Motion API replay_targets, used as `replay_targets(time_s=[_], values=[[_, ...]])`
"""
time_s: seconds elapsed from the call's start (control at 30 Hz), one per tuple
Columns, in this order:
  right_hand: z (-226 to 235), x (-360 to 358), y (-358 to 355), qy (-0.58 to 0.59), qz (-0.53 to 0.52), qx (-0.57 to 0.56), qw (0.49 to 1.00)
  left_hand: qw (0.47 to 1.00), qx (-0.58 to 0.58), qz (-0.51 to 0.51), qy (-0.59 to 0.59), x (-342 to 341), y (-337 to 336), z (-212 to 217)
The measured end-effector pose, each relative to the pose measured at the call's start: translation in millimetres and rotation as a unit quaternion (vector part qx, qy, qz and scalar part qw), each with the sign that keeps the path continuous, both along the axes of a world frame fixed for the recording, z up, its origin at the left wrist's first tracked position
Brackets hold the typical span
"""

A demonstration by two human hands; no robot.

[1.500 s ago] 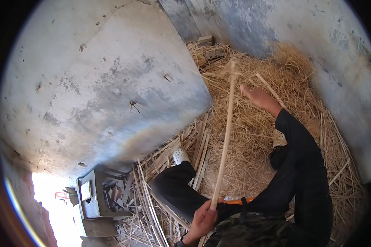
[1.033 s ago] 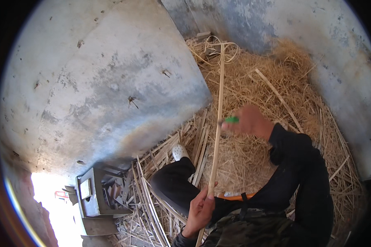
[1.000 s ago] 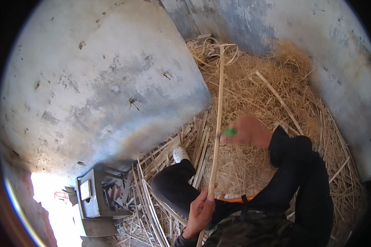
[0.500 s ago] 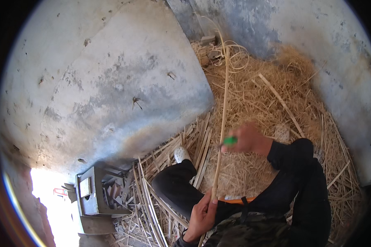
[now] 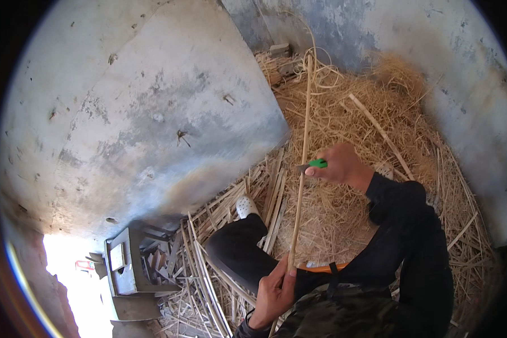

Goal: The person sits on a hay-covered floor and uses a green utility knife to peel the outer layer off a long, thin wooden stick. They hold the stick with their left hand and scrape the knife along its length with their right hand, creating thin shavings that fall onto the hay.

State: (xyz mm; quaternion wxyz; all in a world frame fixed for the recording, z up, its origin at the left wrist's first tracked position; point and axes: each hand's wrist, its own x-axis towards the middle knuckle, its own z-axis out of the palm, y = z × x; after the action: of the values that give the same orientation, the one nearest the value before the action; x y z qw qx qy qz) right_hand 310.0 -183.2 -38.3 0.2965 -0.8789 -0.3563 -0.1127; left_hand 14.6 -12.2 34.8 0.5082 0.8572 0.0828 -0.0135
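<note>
Over the straw [image 5: 343, 217], the right hand [image 5: 339, 163] has just moved farther out, fingers closed round a green-handled knife [image 5: 318, 163], blade across the pale strip [image 5: 298, 214]; near, the left hand [image 5: 275, 294] grips its lower stretch. Looks like a farther section's being worked now!

left hand [image 5: 275, 294]: grips pale strip [image 5: 306, 127] | right hand [image 5: 341, 164]: green knife [image 5: 318, 163] at strip
</note>
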Motion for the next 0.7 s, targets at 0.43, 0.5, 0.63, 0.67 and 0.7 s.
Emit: replay_targets(time_s=[0.43, 0.5, 0.63, 0.67, 0.7], values=[[-0.7, 3.3, -4.2, -0.024, 0.005, -0.034, 0.999, 0.996, -0.071, 0.008, 0.045, -11.4, -6.4, 9.0], [-18.3, 6.9, -4.6, -0.097, -0.044, 0.026, 0.994, 0.995, -0.082, -0.004, 0.054, -12.8, -5.7, 10.7], [1.4, 62.5, -38.3, -0.038, -0.111, -0.022, 0.993, 0.996, -0.046, -0.020, 0.080, -19.5, -7.7, 16.5], [-3.4, 70.7, -42.5, -0.070, -0.104, -0.003, 0.992, 0.995, -0.058, -0.020, 0.078, -21.4, -8.4, 12.9], [-4.8, 78.5, -50.0, -0.103, -0.101, 0.010, 0.989, 0.994, -0.074, -0.025, 0.076, -21.8, -8.5, 9.8]])
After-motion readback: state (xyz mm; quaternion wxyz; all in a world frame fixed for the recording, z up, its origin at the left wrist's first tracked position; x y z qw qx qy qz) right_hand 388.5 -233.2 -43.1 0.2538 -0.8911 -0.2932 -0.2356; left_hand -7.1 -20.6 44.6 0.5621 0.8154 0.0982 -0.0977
